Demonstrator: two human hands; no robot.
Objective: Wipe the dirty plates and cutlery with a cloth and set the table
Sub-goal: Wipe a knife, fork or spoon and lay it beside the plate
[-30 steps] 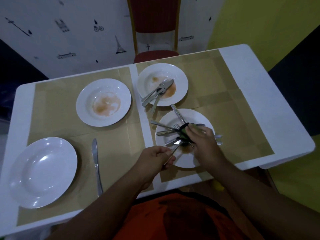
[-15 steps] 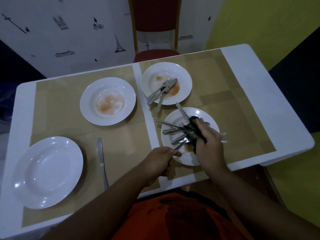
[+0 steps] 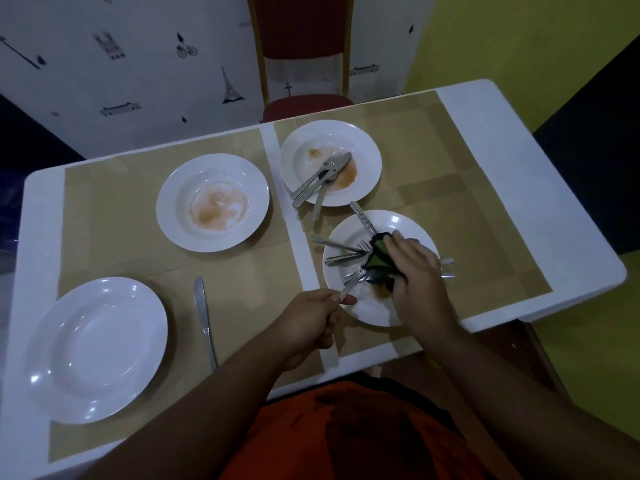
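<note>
L hand (image 3: 311, 320): fist round utensil (image 3: 349, 287) handle.
R hand (image 3: 419, 275): pinches cloth (image 3: 379, 254) over stained plate (image 3: 374, 313) w/ cutlery (image 3: 341, 259).

One head view from above the bench (image 3: 519, 202), facing forward and down.
The wide-angle camera sits on the person's head, near the bench; it takes in almost the whole top, with the orange shirt (image 3: 346, 441) at the bottom edge, and the chair (image 3: 304, 32) and wall (image 3: 104, 98) on the far side.
</note>
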